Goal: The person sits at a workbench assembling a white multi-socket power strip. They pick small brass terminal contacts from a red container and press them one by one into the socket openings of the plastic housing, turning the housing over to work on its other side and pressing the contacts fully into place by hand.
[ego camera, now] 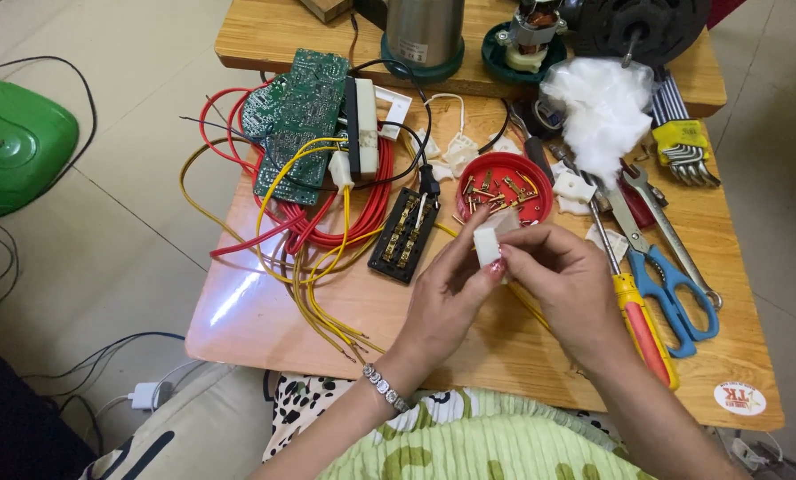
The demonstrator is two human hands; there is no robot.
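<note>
A small white plastic connector block (487,244) is pinched between both hands above the wooden table (265,311). My left hand (447,298) holds it from below with thumb and fingers. My right hand (565,283) grips it from the right side. A yellow wire (527,307) trails under my right hand. Just beyond the block sits a red round lid (505,164) holding several small brass terminals. A black terminal strip (405,233) lies to the left of my hands.
Red and yellow wires (318,236) and a green circuit board (293,120) fill the table's left. A yellow-handled screwdriver (638,324), blue scissors (674,293), hex keys (687,151) and white cotton (603,107) lie right. A motor (531,36) and steel kettle (425,36) stand behind.
</note>
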